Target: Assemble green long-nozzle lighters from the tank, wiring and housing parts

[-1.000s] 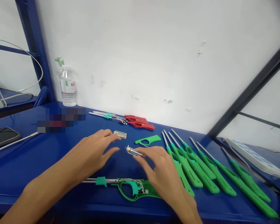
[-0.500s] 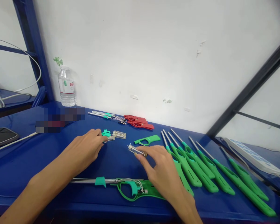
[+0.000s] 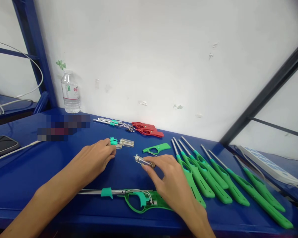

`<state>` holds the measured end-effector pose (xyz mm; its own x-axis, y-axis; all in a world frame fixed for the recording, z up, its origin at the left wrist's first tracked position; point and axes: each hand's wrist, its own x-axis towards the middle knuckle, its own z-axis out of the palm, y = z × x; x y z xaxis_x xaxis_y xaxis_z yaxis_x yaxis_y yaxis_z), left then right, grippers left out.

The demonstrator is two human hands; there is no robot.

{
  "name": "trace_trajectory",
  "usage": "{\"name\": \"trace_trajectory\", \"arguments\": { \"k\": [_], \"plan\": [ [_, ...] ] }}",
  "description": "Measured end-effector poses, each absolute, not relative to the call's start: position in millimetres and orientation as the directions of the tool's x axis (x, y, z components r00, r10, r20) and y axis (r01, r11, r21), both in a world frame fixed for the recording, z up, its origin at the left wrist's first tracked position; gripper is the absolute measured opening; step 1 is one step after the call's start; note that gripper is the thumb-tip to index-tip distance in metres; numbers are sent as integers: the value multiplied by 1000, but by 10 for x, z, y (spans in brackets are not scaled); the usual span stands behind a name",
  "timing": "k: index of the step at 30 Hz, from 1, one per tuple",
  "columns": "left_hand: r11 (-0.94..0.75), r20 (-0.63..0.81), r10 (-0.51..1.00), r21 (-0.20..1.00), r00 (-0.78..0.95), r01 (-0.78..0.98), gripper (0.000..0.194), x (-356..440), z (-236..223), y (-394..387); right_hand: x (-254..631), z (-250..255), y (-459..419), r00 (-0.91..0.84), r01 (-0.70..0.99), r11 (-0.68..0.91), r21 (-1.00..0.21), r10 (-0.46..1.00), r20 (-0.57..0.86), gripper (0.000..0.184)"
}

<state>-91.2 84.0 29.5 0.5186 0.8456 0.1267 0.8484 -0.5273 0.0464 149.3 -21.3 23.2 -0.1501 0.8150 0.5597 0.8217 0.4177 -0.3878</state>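
Note:
My left hand (image 3: 95, 158) has its fingers curled and pinched on a small teal plastic piece (image 3: 113, 141) beside a clear part (image 3: 126, 142) on the blue table (image 3: 27, 165). My right hand (image 3: 170, 178) pinches a small clear, metal-tipped cartridge (image 3: 143, 161) just above the table. Below both hands lies an opened green lighter half (image 3: 141, 199) with a metal tube, a teal trigger and loose wires. A single green shell half (image 3: 157, 149) lies behind my right hand.
Several finished green long-nosed lighters (image 3: 213, 181) lie in a row at the right. Red lighter parts (image 3: 147, 129) and metal tubes (image 3: 109, 121) lie near the wall. A water bottle (image 3: 70, 92), a phone (image 3: 1, 145), a white cable (image 3: 15, 150) and a power strip (image 3: 268, 165) stand around.
My left hand drew back from the clear part and closed on the small teal piece. My right hand kept hold of the cartridge and barely moved.

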Motion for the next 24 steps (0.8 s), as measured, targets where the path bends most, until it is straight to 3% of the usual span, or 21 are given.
{"name": "trace_trajectory", "arguments": {
  "k": [6,13,17,24],
  "plan": [
    [-582,210,809,148,550,800,25,-843,213,738,1494,233,-225,-176,808,437,-396,820,545,16],
    [-629,292,776,431,559,647,26,-698,413,632,1492,251,-242,-168,794,426,-434,839,517,18],
    [-558,314,806,685,501,468,29,-654,499,578,1507,256,-246,-178,774,454,-442,825,536,22],
    [-451,269,832,838,485,309,25,-624,602,469,1520,277,-249,-191,742,504,-442,791,582,22]
  ]
}}
